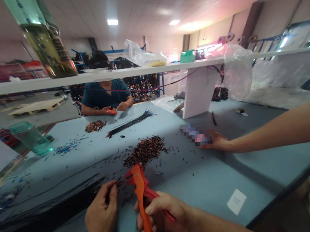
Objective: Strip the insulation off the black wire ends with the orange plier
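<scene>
My right hand is wrapped round the handles of an orange and red wire stripper, its head pointing away from me. To its left, my left hand pinches a thin black wire, whose end pokes out near the stripper's jaws without reaching into them. Under and beside my left hand lies a large bundle of black wires. Beyond the stripper's head is a heap of small dark and coppery offcuts, with more bits scattered around it.
Across the table, a co-worker holds an orange-red tool. Another person's arm reaches in from the right to a blurred-out object. A shelf spans above. A green bottle, a wire bundle and a white label lie around.
</scene>
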The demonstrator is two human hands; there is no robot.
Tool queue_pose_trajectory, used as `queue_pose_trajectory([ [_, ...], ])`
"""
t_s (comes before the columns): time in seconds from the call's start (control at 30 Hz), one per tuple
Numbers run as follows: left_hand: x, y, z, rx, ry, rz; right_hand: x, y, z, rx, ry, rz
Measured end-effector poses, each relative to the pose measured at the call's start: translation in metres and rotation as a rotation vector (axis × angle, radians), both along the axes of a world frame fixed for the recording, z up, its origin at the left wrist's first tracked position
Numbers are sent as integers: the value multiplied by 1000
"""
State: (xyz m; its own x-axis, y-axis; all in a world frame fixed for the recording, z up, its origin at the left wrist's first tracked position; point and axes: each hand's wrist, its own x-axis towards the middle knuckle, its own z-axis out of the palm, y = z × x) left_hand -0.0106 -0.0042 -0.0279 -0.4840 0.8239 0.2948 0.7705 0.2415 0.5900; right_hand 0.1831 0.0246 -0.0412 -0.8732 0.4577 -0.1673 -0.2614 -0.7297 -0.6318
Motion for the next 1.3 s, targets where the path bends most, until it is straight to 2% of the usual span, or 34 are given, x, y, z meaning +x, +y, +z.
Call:
queue_pose_trajectory([
  [0.17, -4, 2, -5, 122, -29, -63, 0, -1, -1, 22, -2, 7],
  [0.3, -6, 5, -7, 131, -52, -56, 0, -1, -2, 18, 2, 5],
  [0.63, 15, -4, 3, 217, -128, -104, 19, -9, 14, -32, -85, -20],
  [0.9, 20, -9, 2, 259, -158, -129, 28, -10, 26, 293, -366, -67],
  [1.0, 20, -10, 1, 268, -184, -137, 30, -9, 30, 367, -400, -90],
  [1.1, 21, -10, 0, 267, -208, -142, 31, -5, 33, 460, -424, -56],
  [1.3, 23, -11, 3, 316, -212, -159, 31, -4, 40, 832, -560, -49],
])
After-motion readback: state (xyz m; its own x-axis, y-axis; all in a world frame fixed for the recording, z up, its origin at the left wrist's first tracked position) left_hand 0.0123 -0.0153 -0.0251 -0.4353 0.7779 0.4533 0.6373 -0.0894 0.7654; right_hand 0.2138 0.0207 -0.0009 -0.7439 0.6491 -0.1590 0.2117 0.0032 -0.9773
